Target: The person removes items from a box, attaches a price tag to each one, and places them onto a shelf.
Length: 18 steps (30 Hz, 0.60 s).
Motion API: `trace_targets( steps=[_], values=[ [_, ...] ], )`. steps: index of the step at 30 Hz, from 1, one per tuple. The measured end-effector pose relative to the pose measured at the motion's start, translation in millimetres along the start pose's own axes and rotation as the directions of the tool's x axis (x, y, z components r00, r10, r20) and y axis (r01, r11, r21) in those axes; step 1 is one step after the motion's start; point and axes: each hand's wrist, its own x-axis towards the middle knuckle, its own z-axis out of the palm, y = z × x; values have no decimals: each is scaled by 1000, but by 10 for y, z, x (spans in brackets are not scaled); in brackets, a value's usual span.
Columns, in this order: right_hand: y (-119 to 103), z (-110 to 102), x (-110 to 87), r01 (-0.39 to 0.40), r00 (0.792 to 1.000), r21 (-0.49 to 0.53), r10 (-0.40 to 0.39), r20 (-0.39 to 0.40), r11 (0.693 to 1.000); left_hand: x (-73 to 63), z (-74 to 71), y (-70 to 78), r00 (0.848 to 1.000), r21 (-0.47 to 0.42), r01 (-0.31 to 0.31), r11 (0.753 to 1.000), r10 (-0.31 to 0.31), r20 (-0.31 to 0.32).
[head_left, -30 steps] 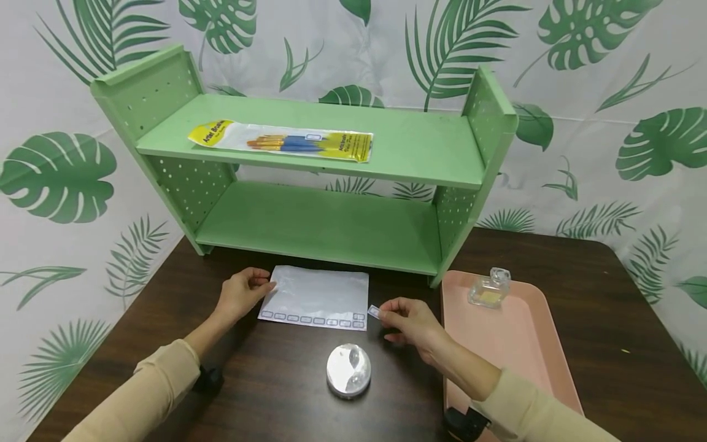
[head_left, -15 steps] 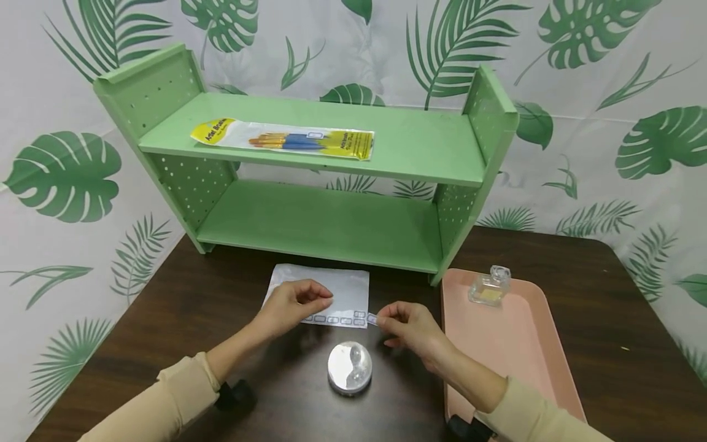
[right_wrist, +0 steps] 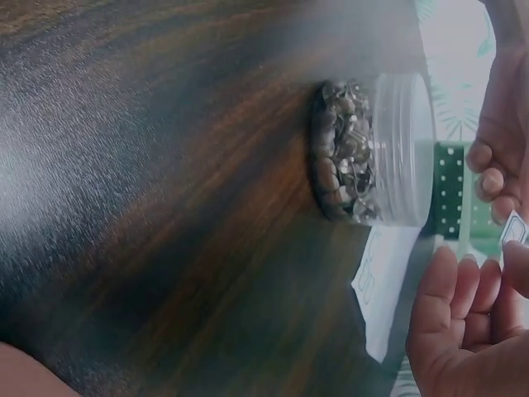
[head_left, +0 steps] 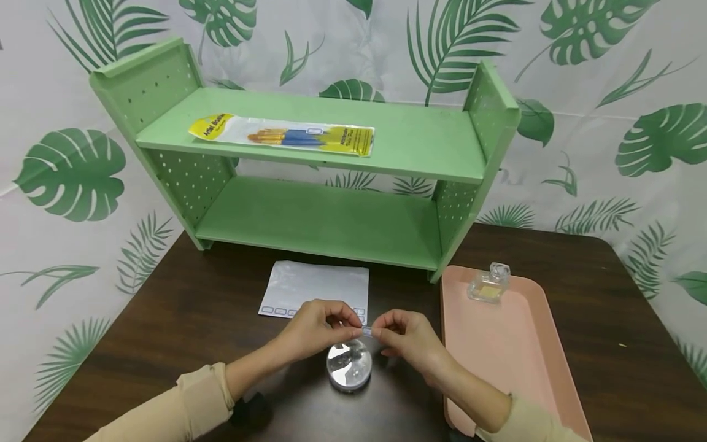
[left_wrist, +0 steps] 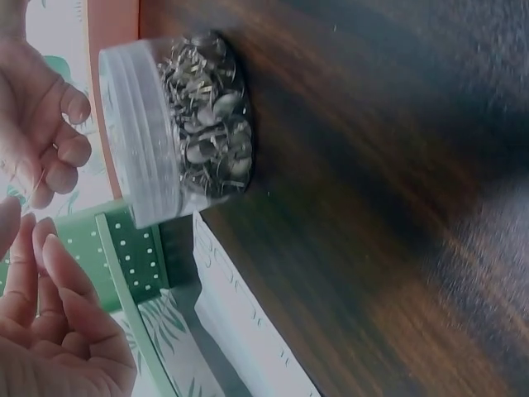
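A small white label sticker (head_left: 367, 331) with a blue frame is held between both hands, just above a round clear-lidded jar (head_left: 349, 367). My right hand (head_left: 413, 341) pinches its right end between thumb and finger. At its left end are the thumb and forefinger of my left hand (head_left: 320, 330), pinched together. The right wrist view shows the label (right_wrist: 514, 231) at the fingertips. Seen from the side, the jar (left_wrist: 178, 124) is full of metal thumbtacks (left_wrist: 211, 124). Behind the hands lies a white label sheet (head_left: 315, 285) with a row of blue-framed labels, partly covered by the left hand.
A green two-tier shelf (head_left: 326, 221) stands behind the sheet, with a packet of artist brushes (head_left: 293, 135) bearing a label on its upper tier. At right, a pink tray (head_left: 497, 344) holds a small glass bottle (head_left: 488, 285). All stand on a dark wooden table (head_left: 602, 294).
My left hand has left the label sheet's left edge and moved right to the label. My right hand has brought the label slightly down and left, over the jar's far edge.
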Motion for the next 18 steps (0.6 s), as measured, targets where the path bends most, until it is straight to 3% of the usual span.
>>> trace_targets(
  steps=[11, 15, 18],
  values=[
    [69, 77, -101, 73, 997, -19, -72, 32, 997, -123, 59, -34, 999, 65, -46, 997, 47, -4],
    [111, 114, -143, 136, 991, -91, -135, 22, 986, -167, 73, -56, 998, 117, -64, 991, 67, -14],
    [154, 145, -178, 210, 977, -177, -212, 9, 962, -214, 85, -73, 998, 131, -67, 989, 69, -9]
  ],
)
